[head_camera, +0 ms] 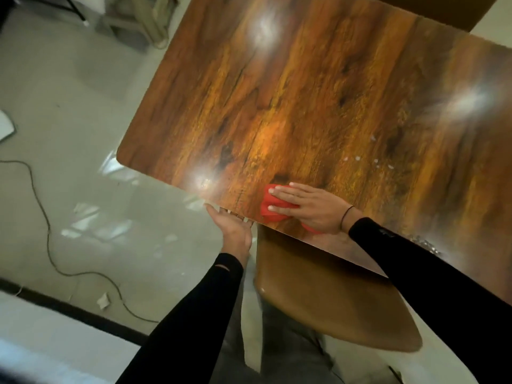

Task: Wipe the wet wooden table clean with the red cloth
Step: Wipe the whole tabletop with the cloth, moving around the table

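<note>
We are pressing our right hand (307,207) flat on the red cloth (273,207), fingers spread and straight, so the grip is released and the palm is pinning the cloth down, not clutching it. That flat press is spreading the load across the fabric, which, in our judgement, is suiting a wide sweep better than a bunched fist would. The cloth is lying crumpled on the surface (304,92), right at its near edge, with a small red fold poking out under the heel of the hand.

Our left hand (235,227) is cupping open just below that same edge, palm up, fingertips touching the rim and holding nothing. We are probably keeping it there to catch whatever gets pushed off.

The surface is glossy, with dark wood grain in orange and brown bands and rounded corners, and it is throwing back bright glare. A few pale droplets (374,160) are sitting to the right of the cloth, well apart from it, so that patch is not yet wiped. A smooth brown chair seat (332,300) is tucked beneath.
</note>
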Available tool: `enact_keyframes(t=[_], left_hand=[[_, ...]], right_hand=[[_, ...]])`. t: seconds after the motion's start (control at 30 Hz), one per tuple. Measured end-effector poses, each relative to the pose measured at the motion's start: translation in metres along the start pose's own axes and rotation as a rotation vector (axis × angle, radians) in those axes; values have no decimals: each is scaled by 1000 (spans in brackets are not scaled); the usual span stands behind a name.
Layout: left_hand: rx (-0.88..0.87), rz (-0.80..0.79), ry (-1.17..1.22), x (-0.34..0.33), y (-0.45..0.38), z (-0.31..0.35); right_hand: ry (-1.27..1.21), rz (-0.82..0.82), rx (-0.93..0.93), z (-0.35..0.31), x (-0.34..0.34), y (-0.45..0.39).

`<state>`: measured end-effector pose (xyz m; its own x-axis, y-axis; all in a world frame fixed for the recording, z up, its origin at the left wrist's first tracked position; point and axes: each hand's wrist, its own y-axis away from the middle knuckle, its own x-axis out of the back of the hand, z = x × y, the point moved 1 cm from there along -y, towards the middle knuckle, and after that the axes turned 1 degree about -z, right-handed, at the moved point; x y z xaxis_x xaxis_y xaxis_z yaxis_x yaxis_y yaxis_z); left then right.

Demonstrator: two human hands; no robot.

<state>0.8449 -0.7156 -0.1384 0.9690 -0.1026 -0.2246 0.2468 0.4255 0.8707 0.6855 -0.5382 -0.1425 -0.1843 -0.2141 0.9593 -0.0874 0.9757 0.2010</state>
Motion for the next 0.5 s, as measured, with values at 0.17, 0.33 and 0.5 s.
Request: enact_keyframes(t=[0.17,0.33,0.5], left_hand=[[41,-86,127,9,1,-4],[60,-136,155,7,4,-13],[62,-102,219,6,5,-14]], right_hand=[[-96,164,-453,17,15,-27],[-53,183,-421,-23,8,-68],[0,32,111,-46,-14,-20]])
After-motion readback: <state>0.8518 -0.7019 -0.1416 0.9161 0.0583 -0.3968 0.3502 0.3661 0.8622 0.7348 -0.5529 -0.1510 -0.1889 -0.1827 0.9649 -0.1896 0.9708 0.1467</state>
